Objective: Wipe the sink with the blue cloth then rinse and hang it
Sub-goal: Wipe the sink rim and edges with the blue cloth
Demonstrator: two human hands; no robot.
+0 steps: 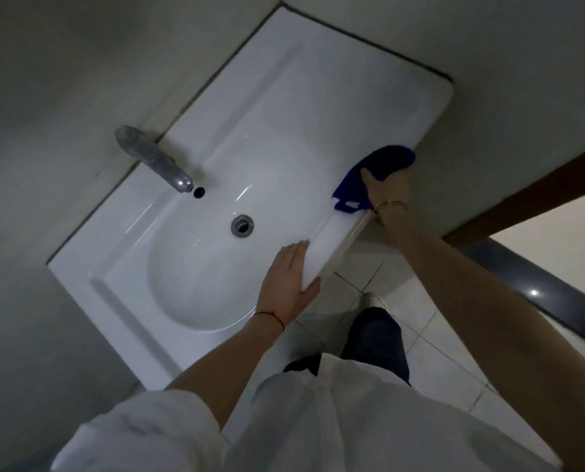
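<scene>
The right hand [388,192] pressed the blue cloth [369,178] flat against the front rim of the white sink [284,107], its fingers hidden under and behind the fabric, its thumb lying over the cloth. The cloth draped over the rim's edge, to the right of the basin. The left hand [289,284] lay spread and flat on the same front rim, nearer the person, holding nothing. A metal faucet [158,158] reached out over the basin, above the overflow hole [199,192] and the drain [242,225].
</scene>
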